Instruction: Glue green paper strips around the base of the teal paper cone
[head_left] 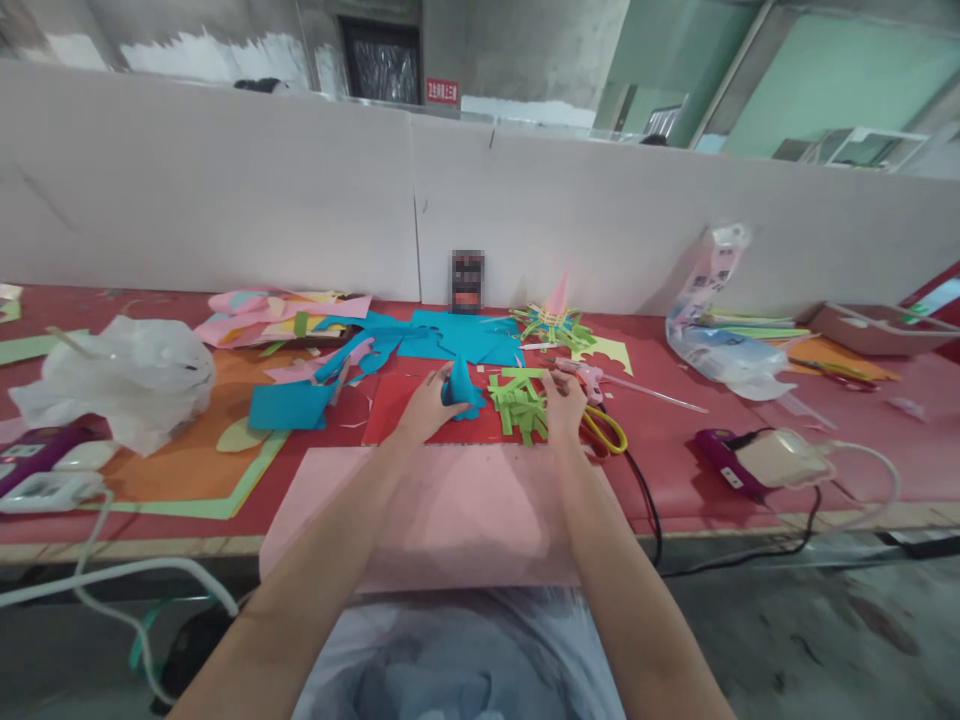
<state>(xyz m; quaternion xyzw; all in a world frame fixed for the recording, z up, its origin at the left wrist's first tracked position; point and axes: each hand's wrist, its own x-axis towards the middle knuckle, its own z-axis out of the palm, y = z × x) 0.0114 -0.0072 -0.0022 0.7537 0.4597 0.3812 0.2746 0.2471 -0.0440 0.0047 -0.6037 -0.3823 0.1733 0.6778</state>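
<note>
A blue paper cone stands point up on red paper, with a ragged, spread base. My left hand is closed on the cone's left side, thumb near the base. To the right lies a pile of short light-green paper strips. My right hand is at the pile's right edge, its fingertips pinched at the end of a longer green paper strip. Just behind this hand lies a pink glue gun. Yellow-handled scissors lie beside its wrist.
A pink sheet covers the table's front edge. Behind are blue paper scraps and a pink-coned paper piece. A plastic bag and orange paper lie left. Right are a power strip, cables and a clear bag.
</note>
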